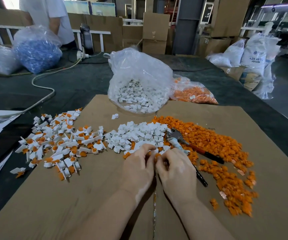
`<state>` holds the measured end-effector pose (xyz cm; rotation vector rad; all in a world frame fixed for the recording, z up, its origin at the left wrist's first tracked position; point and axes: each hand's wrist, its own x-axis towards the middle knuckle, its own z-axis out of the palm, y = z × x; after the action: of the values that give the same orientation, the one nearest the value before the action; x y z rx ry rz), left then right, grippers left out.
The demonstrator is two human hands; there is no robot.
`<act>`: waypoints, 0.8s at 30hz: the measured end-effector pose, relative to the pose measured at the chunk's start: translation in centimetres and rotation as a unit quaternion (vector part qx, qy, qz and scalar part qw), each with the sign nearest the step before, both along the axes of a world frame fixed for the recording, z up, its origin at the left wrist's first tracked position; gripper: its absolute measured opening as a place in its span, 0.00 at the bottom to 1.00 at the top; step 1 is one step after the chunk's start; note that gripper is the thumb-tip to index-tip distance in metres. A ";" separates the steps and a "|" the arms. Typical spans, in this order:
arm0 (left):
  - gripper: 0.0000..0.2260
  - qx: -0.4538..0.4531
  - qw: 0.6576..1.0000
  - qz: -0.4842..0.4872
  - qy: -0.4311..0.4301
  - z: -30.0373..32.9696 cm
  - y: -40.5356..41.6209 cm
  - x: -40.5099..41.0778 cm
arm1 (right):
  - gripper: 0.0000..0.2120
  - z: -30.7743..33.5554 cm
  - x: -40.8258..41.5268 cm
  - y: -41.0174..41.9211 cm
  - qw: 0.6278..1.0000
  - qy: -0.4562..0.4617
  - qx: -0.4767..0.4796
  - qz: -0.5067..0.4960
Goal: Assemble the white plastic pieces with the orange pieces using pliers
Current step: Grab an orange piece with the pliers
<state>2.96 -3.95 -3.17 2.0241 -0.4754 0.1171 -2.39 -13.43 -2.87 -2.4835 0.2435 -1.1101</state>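
Left hand (139, 168) fingers curled on white piece (154, 150); right hand (175, 168) pinching orange piece (157, 155)

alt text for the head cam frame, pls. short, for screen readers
Two hands, left hand and right hand, pinch an orange piece together over a cardboard sheet. Pliers lie unused just beyond the right hand, between loose white pieces and orange pieces; assembled parts lie left.

hands (155, 163): fingertips curled under, held piece hidden | pliers (179, 141): handles partly behind right hand
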 end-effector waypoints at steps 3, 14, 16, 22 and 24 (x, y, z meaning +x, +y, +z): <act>0.09 -0.025 0.998 0.049 0.024 0.1 0.3 0.3 | 0.10 -0.2 -0.1 0.1 0.999 -0.022 -0.041 0.011; 0.13 -0.109 0.992 -0.069 0.006 0.5 0.4 -0.5 | 0.09 0.7 0.1 -1.6 0.915 0.060 0.379 0.128; 0.15 -0.119 0.990 -0.073 -0.004 0.7 0.4 -0.7 | 0.09 0.5 0.1 -1.7 0.902 0.069 0.402 0.137; 0.15 -0.103 0.990 -0.087 -0.044 0.6 0.4 -0.7 | 0.09 0.1 0.0 -2.0 0.882 0.069 0.437 0.162; 0.15 -0.101 0.989 -0.089 -0.054 0.6 0.4 -0.8 | 0.10 0.1 0.1 -2.0 0.880 0.069 0.440 0.166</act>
<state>2.17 -3.51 -2.59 1.7759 -0.6826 0.1599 -2.30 -15.45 -2.81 -1.6839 0.2698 -0.4955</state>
